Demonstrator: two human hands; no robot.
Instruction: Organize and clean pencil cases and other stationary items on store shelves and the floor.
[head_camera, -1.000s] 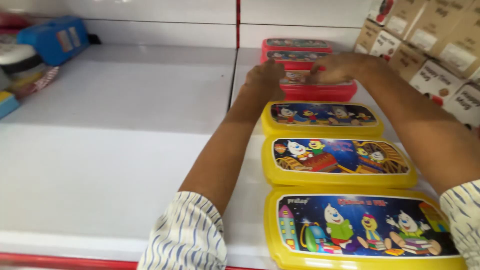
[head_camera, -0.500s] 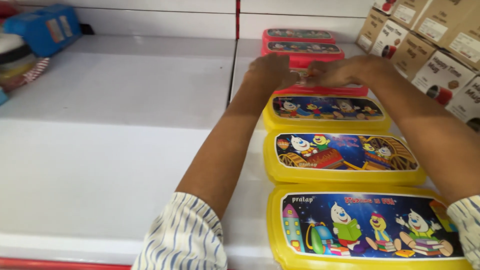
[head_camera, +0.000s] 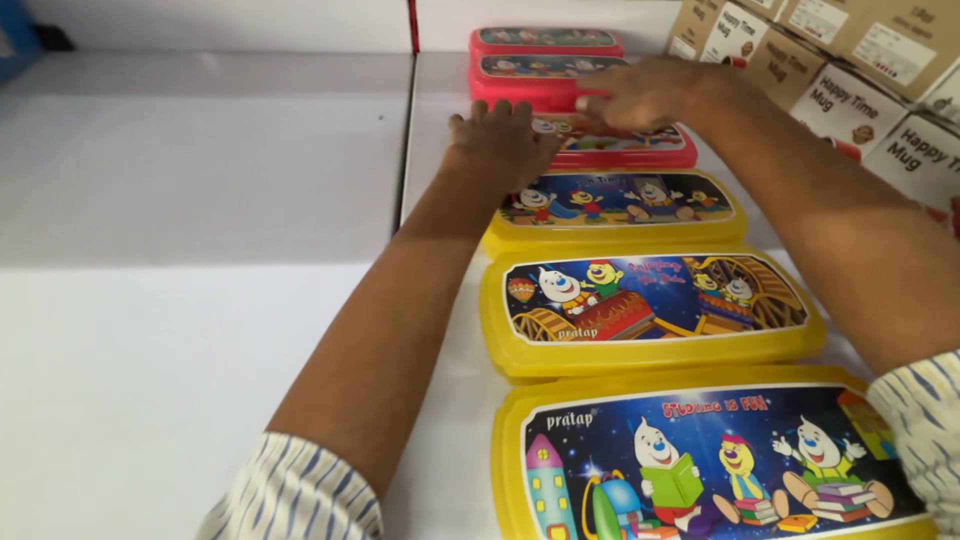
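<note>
Both hands have slid slightly nearer on the red lunch box (head_camera: 620, 145): the left hand (head_camera: 500, 140) lies flat and open at its left end, the right hand (head_camera: 640, 92) curls over its far edge (grip unclear). It sits far along the white shelf (head_camera: 200, 300), beyond three yellow lunch boxes (head_camera: 650, 305), seemingly being squared into the row.

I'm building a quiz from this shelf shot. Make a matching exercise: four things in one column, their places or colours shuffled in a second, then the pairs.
Things:
1. left hand
2. right hand
3. nearest yellow box
4. cardboard cartons

Places or colours:
A. stacked at the right edge of the shelf
B. flat on the near left corner of the red box
C. bottom of the picture, rocket on its lid
D. on the far end of the red box

Pairs: 1-B, 2-D, 3-C, 4-A
</note>
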